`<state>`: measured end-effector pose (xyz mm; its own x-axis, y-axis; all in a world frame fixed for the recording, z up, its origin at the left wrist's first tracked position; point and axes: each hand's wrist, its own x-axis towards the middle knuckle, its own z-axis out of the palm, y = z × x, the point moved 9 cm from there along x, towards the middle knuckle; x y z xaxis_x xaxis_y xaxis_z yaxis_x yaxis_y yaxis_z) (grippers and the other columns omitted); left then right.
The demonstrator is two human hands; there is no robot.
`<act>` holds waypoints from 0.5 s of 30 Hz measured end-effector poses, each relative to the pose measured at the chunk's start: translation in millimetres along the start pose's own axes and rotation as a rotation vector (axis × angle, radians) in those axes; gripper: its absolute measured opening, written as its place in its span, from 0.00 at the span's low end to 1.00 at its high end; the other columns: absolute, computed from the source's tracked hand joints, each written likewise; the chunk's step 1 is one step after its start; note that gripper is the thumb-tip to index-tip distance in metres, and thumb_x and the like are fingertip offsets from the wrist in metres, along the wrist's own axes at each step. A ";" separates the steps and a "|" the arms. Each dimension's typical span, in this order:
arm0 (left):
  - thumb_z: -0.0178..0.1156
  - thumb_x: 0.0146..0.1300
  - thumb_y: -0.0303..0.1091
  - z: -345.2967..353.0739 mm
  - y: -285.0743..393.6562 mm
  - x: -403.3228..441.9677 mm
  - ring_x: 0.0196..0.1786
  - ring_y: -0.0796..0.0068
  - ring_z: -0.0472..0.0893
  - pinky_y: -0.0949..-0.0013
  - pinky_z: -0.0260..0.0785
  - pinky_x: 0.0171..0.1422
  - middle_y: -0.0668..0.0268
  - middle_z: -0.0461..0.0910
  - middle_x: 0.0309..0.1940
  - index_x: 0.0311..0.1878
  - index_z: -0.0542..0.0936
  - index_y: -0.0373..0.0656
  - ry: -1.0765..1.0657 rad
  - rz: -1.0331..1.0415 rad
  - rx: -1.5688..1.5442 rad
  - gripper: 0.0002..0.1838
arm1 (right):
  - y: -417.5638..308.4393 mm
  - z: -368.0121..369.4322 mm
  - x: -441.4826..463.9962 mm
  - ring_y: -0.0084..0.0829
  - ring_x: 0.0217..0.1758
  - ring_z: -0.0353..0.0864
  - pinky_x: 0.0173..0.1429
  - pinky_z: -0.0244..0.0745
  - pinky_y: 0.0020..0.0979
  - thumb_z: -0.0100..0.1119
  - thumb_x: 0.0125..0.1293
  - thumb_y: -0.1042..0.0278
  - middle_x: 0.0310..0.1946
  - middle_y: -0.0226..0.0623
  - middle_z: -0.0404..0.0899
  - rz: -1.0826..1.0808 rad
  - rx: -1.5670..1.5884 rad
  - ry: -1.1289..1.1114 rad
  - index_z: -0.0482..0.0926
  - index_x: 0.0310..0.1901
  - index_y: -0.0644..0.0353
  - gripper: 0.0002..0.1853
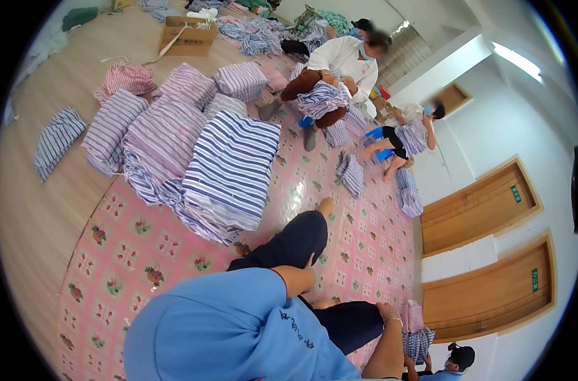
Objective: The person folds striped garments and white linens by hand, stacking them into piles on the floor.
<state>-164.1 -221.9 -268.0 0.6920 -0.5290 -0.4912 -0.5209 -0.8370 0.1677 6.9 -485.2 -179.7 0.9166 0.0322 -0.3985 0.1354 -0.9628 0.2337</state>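
My left hand (312, 263) is beside my bent leg in dark trousers (286, 241); most of its fingers are hidden, and I see nothing in it. With a bracelet at the wrist, my right hand (388, 311) rests on my other knee, its visible fingers lying over the cloth. Neither hand touches fabric other than my clothing. Nearest to my left side is a tall stack of folded blue-and-white striped cloth (232, 168). Beside it stands a pink-and-purple striped stack (162, 136).
More striped bundles (114, 127) and a cardboard box (187, 37) are on the floor. A seated person (346, 60) holds striped cloth; another person (416, 130) sits farther off. Someone in a black cap (454, 362) is beside folded stacks (418, 343). Wooden doors (492, 289) line the wall.
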 end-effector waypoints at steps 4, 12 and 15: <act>0.48 0.59 0.56 5.8 -6.7 -3.1 0.68 0.61 0.54 0.24 0.23 0.61 0.63 0.67 0.60 0.56 0.73 0.52 -0.041 -0.048 0.034 0.27 | -9.4 3.4 -12.4 0.52 0.59 0.67 0.65 0.57 0.44 0.42 0.56 0.46 0.53 0.53 0.70 -0.065 -0.061 0.017 0.72 0.52 0.60 0.30; 0.52 0.57 0.56 20.4 -14.8 -5.2 0.65 0.62 0.61 0.27 0.26 0.63 0.64 0.74 0.53 0.48 0.80 0.49 0.085 0.025 -0.018 0.24 | -19.4 -30.1 -56.7 0.50 0.50 0.75 0.57 0.66 0.43 0.40 0.56 0.41 0.44 0.52 0.77 0.092 -0.005 0.194 0.76 0.46 0.59 0.29; 0.51 0.58 0.54 3.5 -33.8 -47.6 0.66 0.62 0.59 0.27 0.30 0.62 0.64 0.70 0.57 0.50 0.78 0.50 0.451 0.098 -0.141 0.23 | -9.1 -23.9 -48.3 0.49 0.48 0.76 0.53 0.69 0.41 0.44 0.56 0.41 0.39 0.52 0.78 0.002 0.056 0.274 0.77 0.42 0.60 0.28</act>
<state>-181.2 -167.9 -253.3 0.8072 -0.5879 -0.0529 -0.5429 -0.7746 0.3244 -29.6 -471.5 -141.3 0.9854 0.0939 -0.1418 0.1192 -0.9761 0.1817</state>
